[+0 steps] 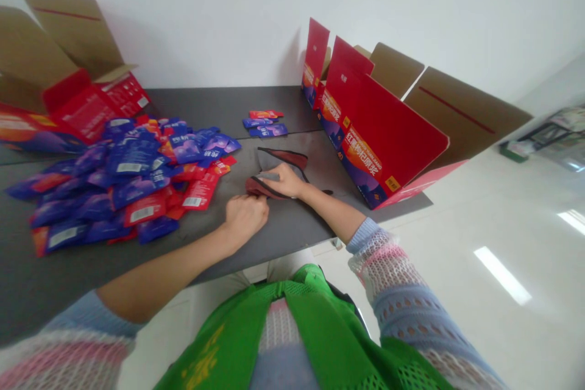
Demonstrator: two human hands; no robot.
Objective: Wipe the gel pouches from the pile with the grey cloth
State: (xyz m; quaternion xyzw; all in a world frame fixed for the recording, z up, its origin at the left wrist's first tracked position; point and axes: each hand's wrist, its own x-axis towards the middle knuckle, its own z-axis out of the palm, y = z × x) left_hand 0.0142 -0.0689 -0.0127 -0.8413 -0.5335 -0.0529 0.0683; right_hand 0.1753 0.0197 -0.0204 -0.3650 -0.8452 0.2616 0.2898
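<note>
Hands at the near edge of the dark desk (283,237), both on a dark red and grey fabric pouch (278,172) lying flat towards the middle of the desk's near half. Right hand (286,181) laid over the pouch's near left part, fingers closed down on the fabric, pressing and pinching it; a grey strip showing just under the fingertips. Left hand (244,214) curled into a loose fist just beside the pouch's near left corner, knuckles towards it, fingertips turned under; contact with the corner likely but not clearly seen, so grip on it cannot be told. Pouch extending away from both hands towards the far right, its red-lined flap open beyond the right hand. Heap of blue and red sachets (123,180) spread over the desk's left half, its nearest red packets close to the left hand but apart from it. Three loose sachets (265,124) near the far edge, beyond the pouch and well apart from both hands. Open red carton (388,146) standing at the desk's right edge, flaps up, printed side facing the pouch. Second open carton (64,85) at the far left corner behind the heap. Green mesh vest (292,329) and knitted sleeves seen below the desk's near edge.
</note>
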